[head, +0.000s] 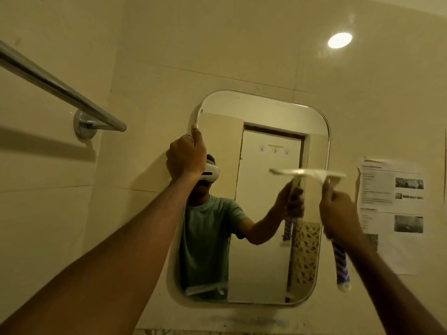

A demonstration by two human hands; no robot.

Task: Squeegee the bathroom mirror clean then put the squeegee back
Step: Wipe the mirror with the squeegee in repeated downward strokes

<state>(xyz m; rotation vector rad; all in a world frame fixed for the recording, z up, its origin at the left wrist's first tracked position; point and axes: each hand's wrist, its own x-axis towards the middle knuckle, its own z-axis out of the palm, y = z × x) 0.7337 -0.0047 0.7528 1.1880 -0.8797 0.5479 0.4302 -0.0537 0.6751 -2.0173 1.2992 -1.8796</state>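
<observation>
Item: mirror (pixel 263 238) wipe, in progress — right hand (pixel 339 213) fisted round squeegee (pixel 314 174) handle, blade at mirror's right edge, approx mid-height; left hand (pixel 186 157) gripping left edge near upper corner; lower glass likely undone (smear unclear), return pending.
</observation>
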